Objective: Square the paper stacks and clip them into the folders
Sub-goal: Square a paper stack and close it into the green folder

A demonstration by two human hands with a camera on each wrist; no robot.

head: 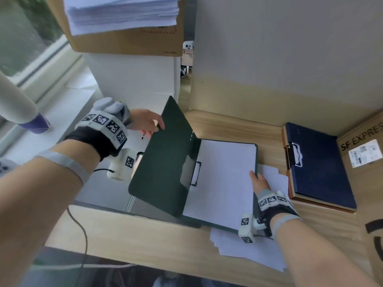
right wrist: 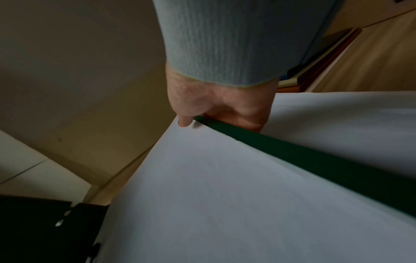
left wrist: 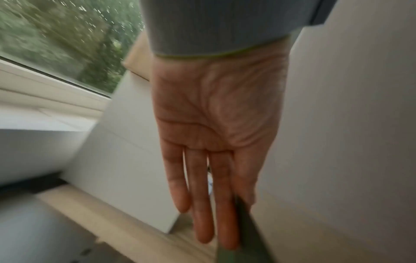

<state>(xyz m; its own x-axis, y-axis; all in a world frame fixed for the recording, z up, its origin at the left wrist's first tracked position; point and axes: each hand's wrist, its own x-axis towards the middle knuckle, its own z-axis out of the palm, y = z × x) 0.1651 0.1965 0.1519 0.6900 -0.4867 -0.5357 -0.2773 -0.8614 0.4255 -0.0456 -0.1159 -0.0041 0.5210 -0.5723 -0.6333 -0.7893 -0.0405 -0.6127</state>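
A dark green folder (head: 163, 162) lies open on the wooden table (head: 228, 125), its cover raised on the left. A white paper stack (head: 223, 179) sits inside under the metal clip (head: 195, 172). My left hand (head: 149, 123) pinches the cover's far edge. The left wrist view shows its fingers (left wrist: 202, 195) straight, with the green cover (left wrist: 243, 231) beside the forefinger. My right hand (head: 260, 182) grips the folder's right edge. In the right wrist view, the thumb (right wrist: 185, 121) lies on the paper (right wrist: 213, 195) and the fingers curl under the green edge (right wrist: 315, 156).
Loose white sheets (head: 248, 249) lie under the green folder. A blue folder (head: 319, 164) rests on other folders at the right, beside a cardboard box (head: 364, 154). A tall paper pile (head: 122, 11) sits on a brown box behind. A white box (head: 132, 75) stands at back left.
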